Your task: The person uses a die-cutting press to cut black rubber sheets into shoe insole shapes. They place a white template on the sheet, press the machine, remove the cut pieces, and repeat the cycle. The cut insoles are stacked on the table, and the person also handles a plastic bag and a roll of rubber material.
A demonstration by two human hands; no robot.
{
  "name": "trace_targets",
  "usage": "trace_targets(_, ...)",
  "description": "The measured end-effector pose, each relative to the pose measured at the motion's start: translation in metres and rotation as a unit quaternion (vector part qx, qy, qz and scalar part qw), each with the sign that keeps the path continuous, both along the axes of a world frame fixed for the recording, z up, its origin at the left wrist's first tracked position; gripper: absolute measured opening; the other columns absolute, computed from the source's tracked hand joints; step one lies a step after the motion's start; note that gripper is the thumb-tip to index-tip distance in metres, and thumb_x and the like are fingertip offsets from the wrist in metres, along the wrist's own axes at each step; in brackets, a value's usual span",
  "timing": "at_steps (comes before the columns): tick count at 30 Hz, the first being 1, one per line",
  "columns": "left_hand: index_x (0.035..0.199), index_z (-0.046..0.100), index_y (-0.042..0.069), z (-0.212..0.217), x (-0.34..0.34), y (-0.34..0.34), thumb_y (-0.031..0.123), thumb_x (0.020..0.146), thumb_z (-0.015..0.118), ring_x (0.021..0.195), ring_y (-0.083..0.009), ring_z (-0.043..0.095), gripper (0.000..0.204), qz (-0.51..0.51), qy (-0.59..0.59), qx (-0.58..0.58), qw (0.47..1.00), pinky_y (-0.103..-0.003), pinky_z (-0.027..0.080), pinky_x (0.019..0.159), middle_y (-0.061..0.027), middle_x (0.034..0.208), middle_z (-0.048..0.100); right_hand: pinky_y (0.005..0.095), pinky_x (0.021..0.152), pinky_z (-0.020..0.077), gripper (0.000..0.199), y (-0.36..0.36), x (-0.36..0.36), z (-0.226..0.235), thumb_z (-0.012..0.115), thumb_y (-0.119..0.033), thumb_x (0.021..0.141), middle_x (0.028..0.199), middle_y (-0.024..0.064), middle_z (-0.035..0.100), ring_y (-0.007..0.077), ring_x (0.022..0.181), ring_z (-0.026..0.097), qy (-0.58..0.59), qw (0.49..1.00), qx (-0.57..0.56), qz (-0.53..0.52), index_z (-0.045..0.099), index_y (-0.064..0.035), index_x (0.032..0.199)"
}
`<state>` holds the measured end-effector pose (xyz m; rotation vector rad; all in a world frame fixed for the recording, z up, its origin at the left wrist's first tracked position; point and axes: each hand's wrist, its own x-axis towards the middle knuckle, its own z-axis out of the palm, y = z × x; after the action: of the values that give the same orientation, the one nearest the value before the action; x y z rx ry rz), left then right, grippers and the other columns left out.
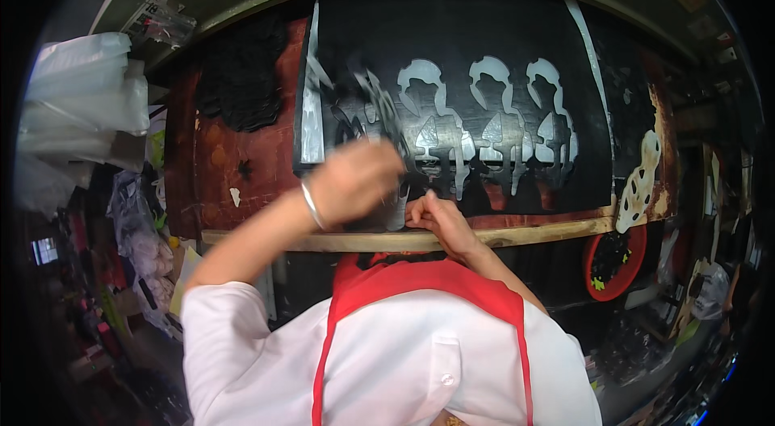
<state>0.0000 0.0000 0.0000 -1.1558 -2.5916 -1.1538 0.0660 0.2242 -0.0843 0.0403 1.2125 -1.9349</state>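
A black sheet lies on the worktable, with several curved shapes cut out of it and a pale surface showing through. Over its left part, my left hand, with a light bangle at the wrist, is closed on a black cut piece blurred by motion. The fingertips are smeared. My right hand rests at the sheet's near edge, fingers curled and thumb raised; what they grip, if anything, is hidden.
Black cut pieces are heaped on the reddish table at left. A pale shaped plate with holes lies at right, above a red basin of scraps. A wooden strip edges the table; clear plastic bags hang far left.
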Motion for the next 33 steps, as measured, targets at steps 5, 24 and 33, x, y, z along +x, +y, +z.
trace_targets(5,0.106,0.062,0.003,-0.034,0.056,0.011,0.015,0.073,0.076,0.082,-0.0287,0.058,0.039,-0.022,-0.014,-0.054,0.998,-0.037,0.048,0.072,-0.0129,0.106,0.059,0.0366,0.090,0.0463,0.052,-0.007,0.003,0.014,0.030,-0.042,0.104,0.093,0.0103,0.061,0.0194,0.088,0.058,-0.071,0.987,-0.052,-0.132,0.050,-0.0050,0.074)
trace_targets(24,0.094,0.066,0.000,0.030,-0.056,-0.037,0.019,0.093,0.065,0.050,-0.0063,0.052,0.019,0.326,-0.285,0.456,0.778,-0.019,0.042,0.046,-0.0007,0.071,0.062,0.0324,0.050,0.0402,0.026,-0.056,-0.031,0.014,0.062,-0.012,0.090,0.062,0.0092,0.056,0.0190,0.052,0.054,0.373,0.881,0.279,-0.081,0.055,0.0006,0.068)
trace_targets(33,0.091,0.066,0.000,0.061,-0.076,-0.036,0.021,0.091,0.067,0.046,-0.0053,0.049,0.021,0.381,-0.287,0.450,0.755,-0.018,0.039,0.041,0.0006,0.069,0.060,0.0436,0.050,0.0431,0.025,-0.043,-0.027,0.065,0.063,-0.011,0.088,0.066,0.0154,0.053,0.0371,0.059,0.056,0.508,0.801,0.312,-0.061,0.051,-0.0019,0.069)
